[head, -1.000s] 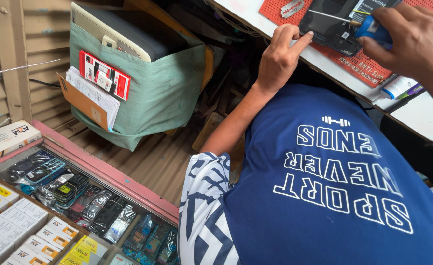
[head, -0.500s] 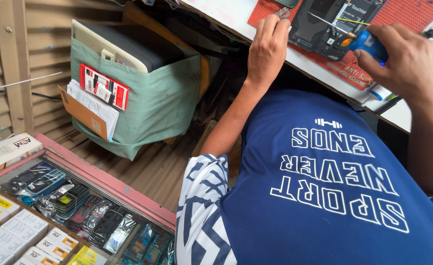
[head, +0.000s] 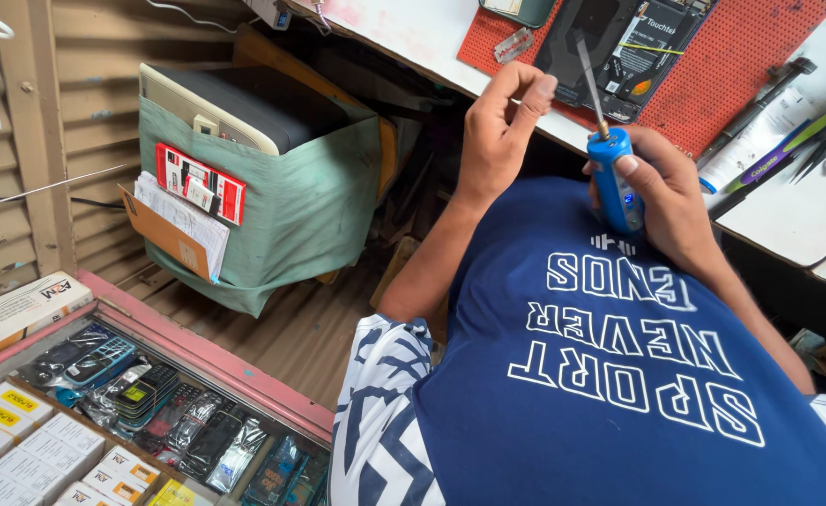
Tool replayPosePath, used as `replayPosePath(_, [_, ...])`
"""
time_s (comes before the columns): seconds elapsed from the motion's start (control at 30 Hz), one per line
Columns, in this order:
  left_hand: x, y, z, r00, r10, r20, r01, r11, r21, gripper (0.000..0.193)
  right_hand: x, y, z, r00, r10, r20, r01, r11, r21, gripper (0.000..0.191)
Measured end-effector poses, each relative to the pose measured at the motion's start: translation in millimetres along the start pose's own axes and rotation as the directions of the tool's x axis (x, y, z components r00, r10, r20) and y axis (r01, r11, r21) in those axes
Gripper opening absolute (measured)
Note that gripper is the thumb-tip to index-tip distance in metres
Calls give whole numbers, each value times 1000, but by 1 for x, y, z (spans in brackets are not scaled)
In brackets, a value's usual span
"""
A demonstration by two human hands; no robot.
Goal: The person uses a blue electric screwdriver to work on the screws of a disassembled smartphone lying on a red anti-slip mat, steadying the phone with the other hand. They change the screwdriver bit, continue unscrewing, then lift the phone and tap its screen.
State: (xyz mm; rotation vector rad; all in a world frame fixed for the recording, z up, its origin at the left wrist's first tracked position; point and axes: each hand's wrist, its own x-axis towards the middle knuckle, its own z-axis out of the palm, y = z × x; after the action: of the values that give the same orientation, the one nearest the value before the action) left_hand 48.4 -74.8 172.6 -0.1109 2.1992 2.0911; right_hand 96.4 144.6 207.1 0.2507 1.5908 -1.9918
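Right hand (head: 668, 192) clamped on one blue electric screwdriver (head: 614, 178), bit up, near desk (head: 413, 33) edge. Left hand (head: 502, 126) pinching, contents unclear. Red-white card packs (head: 197, 183) in green pouch, left. White-yellow boxes (head: 19, 436) near-left.

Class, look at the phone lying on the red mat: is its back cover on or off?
Off. The phone lies opened on the red mat, its inner parts and a yellow strip exposed.
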Motion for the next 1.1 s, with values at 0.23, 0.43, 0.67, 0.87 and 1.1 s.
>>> replayPosePath(0.23, [6, 29, 28, 997, -20, 70, 57, 812, -581, 17, 8, -15, 27, 987, 27, 157, -79, 938, 337, 38])
replayPosePath(0.43, [-8, 35, 48, 995, -26, 96, 80, 782, -618, 18, 7, -30, 5, 961, -251, -112, 252, 968, -10, 25])
replayPosePath(0.67, [-20, 38, 71, 985, -44, 164, 133, 800, -585, 18, 33, -45, -13, 916, -365, -163, 400, 818, 413, 6])
replayPosePath(0.87, [-21, 38, 72, 988, -17, 156, 108, 798, -593, 18, 37, -51, -15, 952, -244, -184, 305, 780, 546, 4])
replayPosePath(1.1, [-22, 38, 73, 987, -18, 157, 110, 791, -601, 18, 42, -48, -16, 958, -259, -127, 285, 781, 556, 9])
